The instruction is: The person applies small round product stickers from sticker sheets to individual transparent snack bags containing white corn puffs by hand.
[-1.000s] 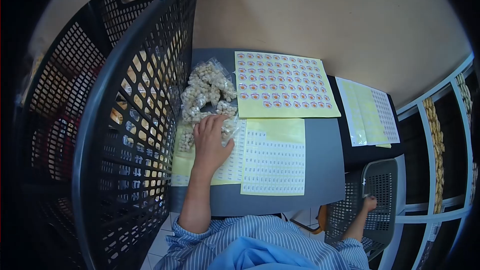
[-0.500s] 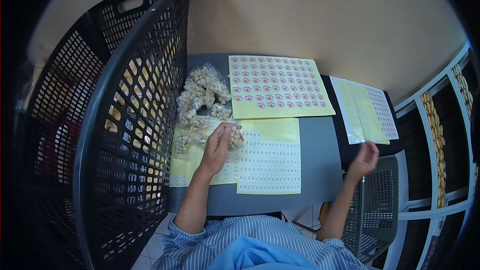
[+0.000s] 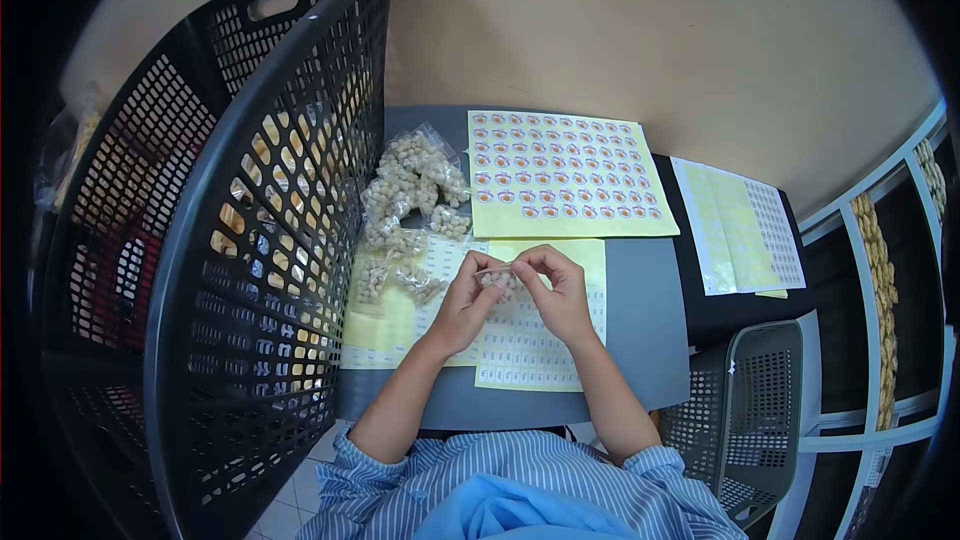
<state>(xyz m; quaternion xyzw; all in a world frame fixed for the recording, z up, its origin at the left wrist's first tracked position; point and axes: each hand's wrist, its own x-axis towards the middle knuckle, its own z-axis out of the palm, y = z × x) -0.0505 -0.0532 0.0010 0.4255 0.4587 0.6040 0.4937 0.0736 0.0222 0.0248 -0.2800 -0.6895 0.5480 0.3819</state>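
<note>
A small clear plastic bag of pale, lumpy pieces [image 3: 504,286] is held over the label sheets. My left hand [image 3: 463,306] is closed around its left side. At its top edge, the thumb and finger of my right hand [image 3: 557,296] pinch the plastic. Below lies a white sheet of small printed labels [image 3: 530,372] on yellow backing. To the left, several similar filled bags [image 3: 405,190] are piled on the grey table [image 3: 645,340]. Behind my hands lies a yellow sheet with rows of round red-and-orange stickers [image 3: 565,227].
A tall dark perforated crate [image 3: 270,340] stands close on the left, with packed bags inside. Partly peeled label sheets [image 3: 735,225] lie on a black surface at right. A green-grey crate [image 3: 765,390] sits below it, beside a light-framed rack [image 3: 855,430].
My right hand has come left from the sheets on the black surface to the bag. My left hand has shifted slightly right and down, still holding the bag.
</note>
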